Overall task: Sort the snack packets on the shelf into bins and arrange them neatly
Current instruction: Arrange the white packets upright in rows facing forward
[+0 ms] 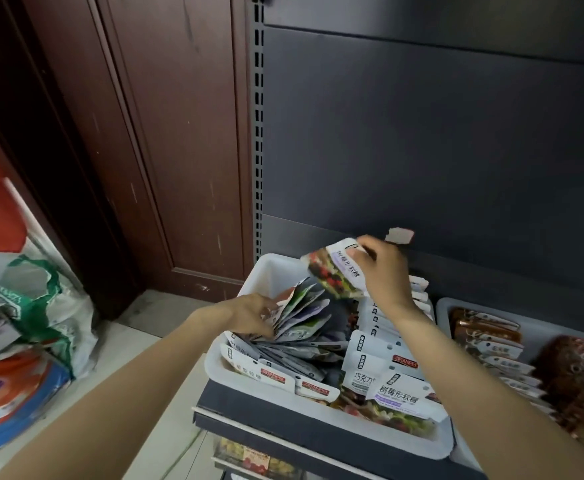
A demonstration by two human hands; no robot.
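Two hands are working over one white bin (pixel 273 268) on the dark shelf (pixel 249 407), with a second grey bin (pixel 446 306) to the right of it. The right hand (pixel 386 271) is pinching a single berry-printed packet (pixel 335 271) by its top edge, lifting it clear above the bin. Below and left of it, the left hand (pixel 252 315) is resting its fingers, loosely spread, against a leaning fan of packets (pixel 301 313), too many and too overlapped to count; whether it is actually gripping any is unclear. Under the right wrist a row of white-topped packets (pixel 377 344) is standing upright. Brown packets (pixel 484 330) are filling the grey bin beyond the right forearm. Bags (pixel 41 306) are lying on the floor, far left of the left arm.
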